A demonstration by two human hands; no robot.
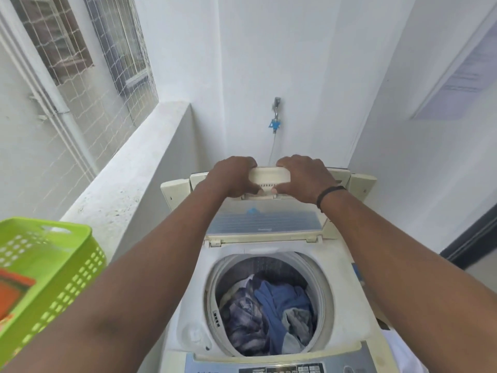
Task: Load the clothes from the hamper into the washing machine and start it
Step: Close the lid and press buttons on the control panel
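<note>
A cream top-loading washing machine (188, 313) stands below me with its folding lid (265, 223) raised at the back. My left hand (231, 177) and my right hand (304, 177) both grip the lid's cream top edge, thumbs in front. The drum (320, 289) holds blue, plaid and grey clothes (271, 305). A green perforated hamper (56, 270) sits on the ledge at the left, with something orange in it. The control panel (285, 368) shows at the bottom edge.
A white concrete ledge (129, 184) runs along the left under netted windows (88, 63). A tap with a blue connector (274, 122) and a hose hang on the back wall. White walls close in behind and on the right.
</note>
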